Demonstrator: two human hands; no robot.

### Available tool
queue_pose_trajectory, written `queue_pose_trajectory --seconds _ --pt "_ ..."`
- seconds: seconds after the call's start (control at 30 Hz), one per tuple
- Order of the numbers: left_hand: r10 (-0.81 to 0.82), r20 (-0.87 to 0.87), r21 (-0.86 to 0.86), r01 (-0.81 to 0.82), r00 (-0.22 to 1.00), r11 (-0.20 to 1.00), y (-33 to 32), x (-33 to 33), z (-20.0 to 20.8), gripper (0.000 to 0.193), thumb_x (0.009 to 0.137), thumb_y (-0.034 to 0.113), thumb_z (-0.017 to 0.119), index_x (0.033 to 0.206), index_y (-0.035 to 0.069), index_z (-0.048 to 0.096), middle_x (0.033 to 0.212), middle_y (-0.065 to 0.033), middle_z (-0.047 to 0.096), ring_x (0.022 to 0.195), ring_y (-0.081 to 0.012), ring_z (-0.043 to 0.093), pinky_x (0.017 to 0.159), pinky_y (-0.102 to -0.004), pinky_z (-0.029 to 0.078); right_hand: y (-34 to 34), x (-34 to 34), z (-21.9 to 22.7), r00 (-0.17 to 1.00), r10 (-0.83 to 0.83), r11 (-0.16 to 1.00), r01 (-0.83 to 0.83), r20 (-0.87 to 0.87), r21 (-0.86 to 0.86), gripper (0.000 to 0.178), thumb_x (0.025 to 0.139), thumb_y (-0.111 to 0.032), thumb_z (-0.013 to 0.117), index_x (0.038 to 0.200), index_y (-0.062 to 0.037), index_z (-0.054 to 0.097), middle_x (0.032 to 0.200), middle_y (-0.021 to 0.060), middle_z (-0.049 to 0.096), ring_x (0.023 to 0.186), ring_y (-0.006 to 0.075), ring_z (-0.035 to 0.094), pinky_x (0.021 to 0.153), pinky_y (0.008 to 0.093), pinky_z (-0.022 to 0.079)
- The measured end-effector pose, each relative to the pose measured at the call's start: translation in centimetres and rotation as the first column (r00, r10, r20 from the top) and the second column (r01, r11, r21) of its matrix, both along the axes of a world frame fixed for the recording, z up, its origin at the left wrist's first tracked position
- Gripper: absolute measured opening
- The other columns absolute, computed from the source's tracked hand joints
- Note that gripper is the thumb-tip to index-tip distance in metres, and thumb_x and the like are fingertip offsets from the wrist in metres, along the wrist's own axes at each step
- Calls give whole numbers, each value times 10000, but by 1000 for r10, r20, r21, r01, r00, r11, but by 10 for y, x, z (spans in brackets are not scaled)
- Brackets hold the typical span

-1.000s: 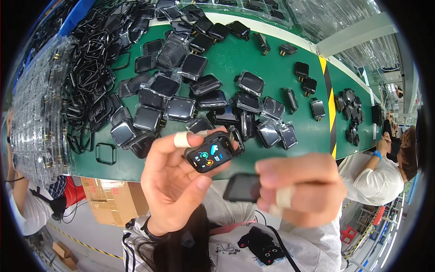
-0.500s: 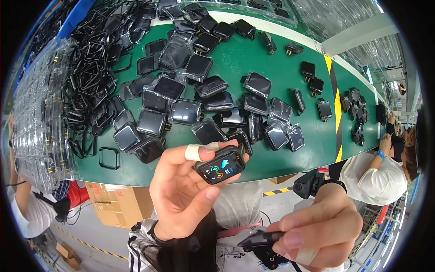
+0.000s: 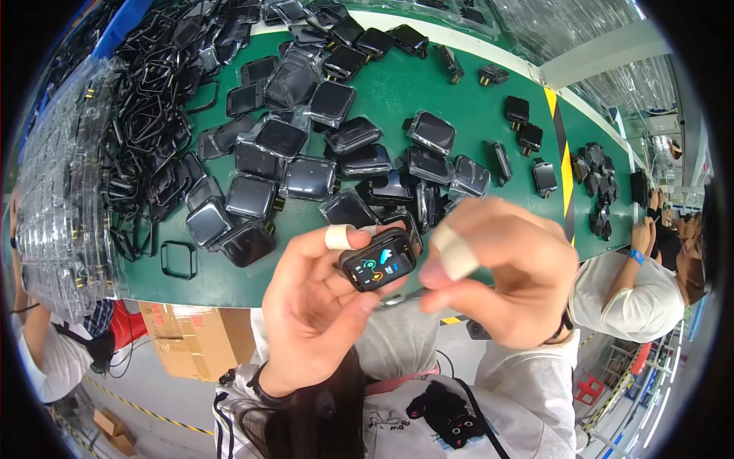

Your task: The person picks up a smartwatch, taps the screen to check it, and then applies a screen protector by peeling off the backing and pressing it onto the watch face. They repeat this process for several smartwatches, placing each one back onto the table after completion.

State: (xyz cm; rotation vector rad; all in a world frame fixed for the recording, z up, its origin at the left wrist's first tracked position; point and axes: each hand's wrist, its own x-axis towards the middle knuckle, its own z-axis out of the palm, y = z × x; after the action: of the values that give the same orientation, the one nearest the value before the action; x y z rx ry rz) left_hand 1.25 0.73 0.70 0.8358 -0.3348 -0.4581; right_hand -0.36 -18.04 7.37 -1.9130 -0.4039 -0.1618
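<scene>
My left hand (image 3: pixel 310 306) is closed around a black smartwatch body (image 3: pixel 377 260) without a strap. Its screen faces up and is lit with coloured icons. White tape wraps one of the left fingers. Just to the right of the watch, my right hand (image 3: pixel 505 271) is raised, thumb and forefinger pinched together, with white tape on a finger too. A thin greyish sliver shows near its fingertips, but motion blur hides what it is. Beyond both hands lies a spread of dark-screened watch bodies (image 3: pixel 309 178), many in clear film.
Black frames (image 3: pixel 149 115) are heaped at the left, beside stacked clear plastic trays (image 3: pixel 65 191). A yellow-black tape strip (image 3: pixel 567 176) crosses the green table (image 3: pixel 527 237), with more watch bodies (image 3: pixel 600 183) past it. A cardboard box (image 3: pixel 191 336) stands below the edge. A person (image 3: pixel 627 298) sits at right.
My right hand has moved up and left from the lower right to the watch. The dark pointed thing it held no longer shows clearly. My left hand has shifted only slightly.
</scene>
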Motion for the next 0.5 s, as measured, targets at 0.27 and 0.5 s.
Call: queue_pose_trajectory --seconds 0.27,0.5 --pt "-8 33 89 5 999 996 0 -3 1 550 763 -218 493 1258 -38 334 1289 -181 424 1186 -276 497 991 -393 450 8 8 -16 991 -43 997 34 -125 -73 271 708 41 717 933 -21 580 1054 147 512 853 192 560 676 277 461" --pt "58 -59 100 -52 997 994 -8 -5 6 511 760 -191 561 1215 -44 380 1201 -126 449 1149 -251 524 961 -362 481 6 7 -27 998 11 987 -2 56 -162 279 732 32 696 953 -17 534 1033 163 532 859 214 562 705 294 474"
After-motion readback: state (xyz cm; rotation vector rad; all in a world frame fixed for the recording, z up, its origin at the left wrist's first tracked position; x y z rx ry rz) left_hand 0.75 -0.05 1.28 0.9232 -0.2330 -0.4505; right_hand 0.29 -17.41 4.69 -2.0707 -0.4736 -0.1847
